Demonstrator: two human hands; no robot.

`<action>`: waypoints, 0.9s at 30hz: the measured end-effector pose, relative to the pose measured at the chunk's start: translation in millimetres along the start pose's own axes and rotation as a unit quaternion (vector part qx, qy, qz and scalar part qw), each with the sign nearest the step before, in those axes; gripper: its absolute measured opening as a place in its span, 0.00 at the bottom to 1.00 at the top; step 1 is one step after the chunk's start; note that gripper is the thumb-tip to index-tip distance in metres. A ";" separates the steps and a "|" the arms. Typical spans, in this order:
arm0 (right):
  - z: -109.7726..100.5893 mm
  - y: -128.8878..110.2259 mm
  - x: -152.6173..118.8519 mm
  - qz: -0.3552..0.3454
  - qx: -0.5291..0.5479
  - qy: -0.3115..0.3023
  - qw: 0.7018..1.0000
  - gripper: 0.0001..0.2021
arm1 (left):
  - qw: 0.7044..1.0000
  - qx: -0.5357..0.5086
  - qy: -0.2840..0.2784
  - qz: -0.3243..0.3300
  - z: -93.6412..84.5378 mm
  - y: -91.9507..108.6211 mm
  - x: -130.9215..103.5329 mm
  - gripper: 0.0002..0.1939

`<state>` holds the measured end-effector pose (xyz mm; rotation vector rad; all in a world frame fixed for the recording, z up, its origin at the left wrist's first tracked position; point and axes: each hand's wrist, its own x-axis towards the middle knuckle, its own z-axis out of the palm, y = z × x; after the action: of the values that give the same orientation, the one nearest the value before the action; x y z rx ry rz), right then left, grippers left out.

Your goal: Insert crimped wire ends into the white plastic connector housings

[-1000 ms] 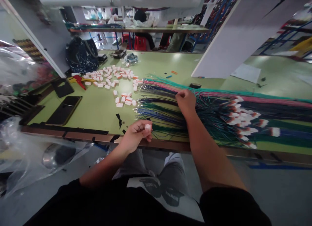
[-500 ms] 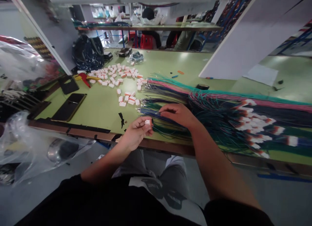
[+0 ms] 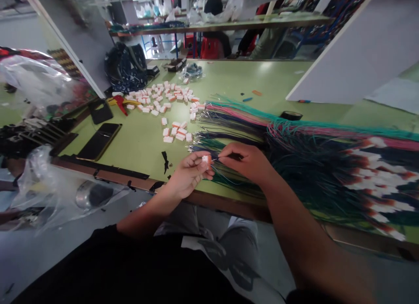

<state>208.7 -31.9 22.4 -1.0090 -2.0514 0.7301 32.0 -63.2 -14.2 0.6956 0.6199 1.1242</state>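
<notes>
Near the table's front edge, my left hand grips a white and orange connector between thumb and fingers. My right hand is just to its right, its fingertips pinched on a thin wire close to the connector's orange side. Under and beyond my right hand lie bundles of dark, green and pink wires, their metal-tipped ends pointing left. Loose white and orange connectors sit on the green table, left of the wire ends.
A black phone, a dark flat case and a red and yellow tool lie at the left. Black tape is behind the wires. Many finished-looking connectors lie at the right. A person sits across.
My right hand has come closer to my left hand, bringing a wire up beside the connector. The whole view has shifted, with the table's right part now nearer.
</notes>
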 end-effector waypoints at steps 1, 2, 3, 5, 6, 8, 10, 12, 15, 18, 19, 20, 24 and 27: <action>-1.1 -1.5 -0.4 -0.003 -0.004 0.000 1.000 0.06 | 1.000 0.004 -0.005 -0.001 -0.7 -0.1 0.2 0.16; -2.0 -3.0 -0.7 -0.007 -0.009 -0.002 1.000 0.06 | 1.000 0.006 -0.009 -0.002 -1.3 -0.2 0.2 0.15; -2.7 -4.5 -0.9 -0.011 -0.014 -0.006 1.000 0.06 | 1.000 0.008 -0.009 -0.003 -1.7 -0.1 0.2 0.14; -3.0 -6.6 -1.4 -0.022 -0.022 -0.011 0.999 0.05 | 1.000 0.010 -0.005 -0.008 -2.0 0.0 0.1 0.13; -2.7 -7.2 -1.5 -0.028 -0.025 -0.010 0.999 0.05 | 1.000 0.009 -0.004 -0.009 -1.8 0.1 0.1 0.13; -1.3 -7.4 -1.7 -0.043 -0.030 -0.003 0.999 0.05 | 1.000 0.004 -0.004 -0.010 -1.1 0.3 0.0 0.14; 0.4 -6.7 -1.8 -0.058 -0.032 0.008 0.998 0.06 | 1.000 -0.002 -0.004 -0.011 -0.5 0.5 0.1 0.15; 1.7 -5.8 -1.8 -0.066 -0.036 0.011 0.997 0.05 | 1.000 -0.001 -0.003 -0.013 -0.2 0.6 0.1 0.15; 2.7 -5.3 -2.0 -0.067 -0.046 0.010 0.997 0.05 | 1.000 0.005 -0.002 -0.012 -0.5 0.4 0.1 0.14; 3.7 -6.0 -2.1 -0.067 -0.063 0.016 0.996 0.05 | 1.000 0.002 -0.001 -0.008 -0.5 0.1 -0.1 0.14; 4.2 -6.4 -2.1 -0.069 -0.070 0.017 0.995 0.06 | 1.000 -0.001 -0.001 -0.007 -0.2 0.0 -0.2 0.14; 4.6 -6.6 -2.0 -0.070 -0.076 0.018 0.994 0.06 | 1.000 -0.004 -0.001 -0.005 0.2 0.0 -0.3 0.15; 5.9 -6.8 -1.1 -0.077 -0.101 0.014 0.992 0.06 | 1.000 -0.007 0.012 0.001 1.9 -0.5 -0.6 0.18; 6.3 -6.4 -1.2 -0.083 -0.104 0.012 0.991 0.06 | 1.000 0.006 0.022 0.004 2.4 -1.1 -0.7 0.18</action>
<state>201.6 -37.3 23.0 -0.9411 -2.1921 0.4221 34.2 -64.6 -13.4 0.6863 0.6623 1.1466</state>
